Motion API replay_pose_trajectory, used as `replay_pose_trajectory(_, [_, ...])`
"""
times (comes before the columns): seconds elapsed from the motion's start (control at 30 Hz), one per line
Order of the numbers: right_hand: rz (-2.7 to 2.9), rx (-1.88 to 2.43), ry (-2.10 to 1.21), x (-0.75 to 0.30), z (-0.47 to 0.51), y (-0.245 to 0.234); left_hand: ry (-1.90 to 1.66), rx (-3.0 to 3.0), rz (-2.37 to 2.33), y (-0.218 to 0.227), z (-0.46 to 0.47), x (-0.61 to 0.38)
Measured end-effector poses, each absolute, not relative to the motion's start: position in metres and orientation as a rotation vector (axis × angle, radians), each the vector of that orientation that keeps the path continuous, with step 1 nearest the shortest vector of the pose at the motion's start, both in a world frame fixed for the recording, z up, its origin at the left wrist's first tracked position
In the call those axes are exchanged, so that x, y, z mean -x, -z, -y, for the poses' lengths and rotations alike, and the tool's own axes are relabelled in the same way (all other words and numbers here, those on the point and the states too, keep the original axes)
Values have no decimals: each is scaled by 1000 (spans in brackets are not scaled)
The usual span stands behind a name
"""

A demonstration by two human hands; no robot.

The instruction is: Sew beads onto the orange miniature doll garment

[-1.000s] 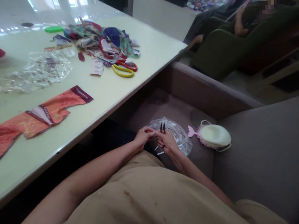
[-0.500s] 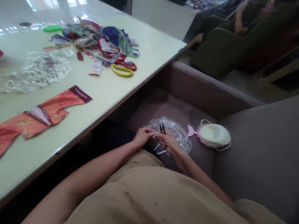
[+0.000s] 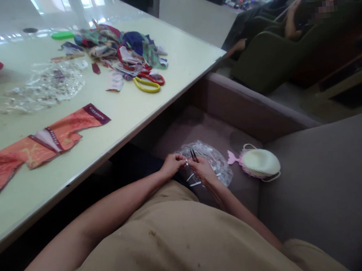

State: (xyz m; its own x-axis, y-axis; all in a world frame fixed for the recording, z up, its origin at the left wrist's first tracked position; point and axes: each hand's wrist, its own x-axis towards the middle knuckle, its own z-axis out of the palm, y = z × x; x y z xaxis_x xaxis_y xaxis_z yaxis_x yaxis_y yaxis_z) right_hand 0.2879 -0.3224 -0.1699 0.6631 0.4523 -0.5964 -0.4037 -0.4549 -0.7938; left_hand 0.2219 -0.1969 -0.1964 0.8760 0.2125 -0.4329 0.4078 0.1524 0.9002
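Both my hands meet over my lap, below the table edge. My right hand (image 3: 203,170) is closed round small dark thread snips (image 3: 193,154), their two tips pointing up. My left hand (image 3: 172,164) pinches a small pale piece (image 3: 186,163), too small to name, right beside the blades. A few pale strips (image 3: 192,180) lie on my dark lap under the hands. Behind my right hand a crumpled clear plastic bag (image 3: 216,164) with small bits in it rests on the seat.
A cream woven purse with pink trim (image 3: 260,164) lies on the grey sofa seat to the right. The cream table (image 3: 129,110) holds an orange fabric strip (image 3: 43,140), yellow and red scissors (image 3: 147,84), a heap of fabric scraps (image 3: 124,48) and clear plastic (image 3: 45,85). Another person sits in a green armchair (image 3: 265,58).
The snips in my right hand have tilted slightly left, towards my left fingertips. Both hands stay in the same place over my lap.
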Motion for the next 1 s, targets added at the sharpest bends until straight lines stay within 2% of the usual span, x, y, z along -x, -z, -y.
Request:
replay_pose_trajectory(0.37, [50, 1794, -991, -283, 320, 166, 100, -1628, -544, 193, 193, -222])
replay_pose_trajectory(1.0, [101, 1815, -990, -283, 323, 169, 70, -1429, -565, 197, 194, -221])
